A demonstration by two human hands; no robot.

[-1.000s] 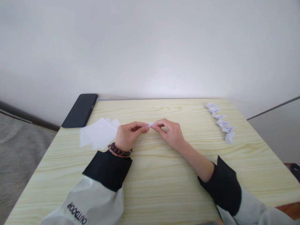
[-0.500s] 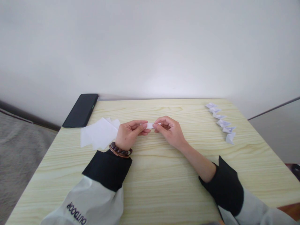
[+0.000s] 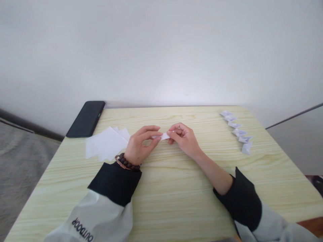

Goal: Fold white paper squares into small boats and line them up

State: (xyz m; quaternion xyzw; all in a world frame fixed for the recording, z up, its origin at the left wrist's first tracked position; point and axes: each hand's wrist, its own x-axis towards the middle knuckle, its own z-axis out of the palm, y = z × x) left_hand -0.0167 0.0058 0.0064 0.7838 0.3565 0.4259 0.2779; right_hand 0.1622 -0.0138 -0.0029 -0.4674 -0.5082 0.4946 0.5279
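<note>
Between my two hands is a small folded strip of white paper (image 3: 165,136), held just above the middle of the table. My left hand (image 3: 143,143) pinches its left end between thumb and fingers, a beaded bracelet round the wrist. The right end is gripped by the thumb and forefinger of my right hand (image 3: 183,138), with the other fingers curled behind. Fingers cover both ends of the strip. Beside my left hand lie several loose white paper sheets (image 3: 104,144), overlapping one another.
Several folded white paper pieces (image 3: 239,132) stand in a row on the right side of the wood-grain table (image 3: 176,201). A black phone (image 3: 87,118) lies at the back left corner. A white wall (image 3: 161,53) rises behind the table.
The fingers of my left hand have spread and shifted on the strip, and its wrist has turned slightly. The paper now tilts, its right end higher. My right hand has barely moved.
</note>
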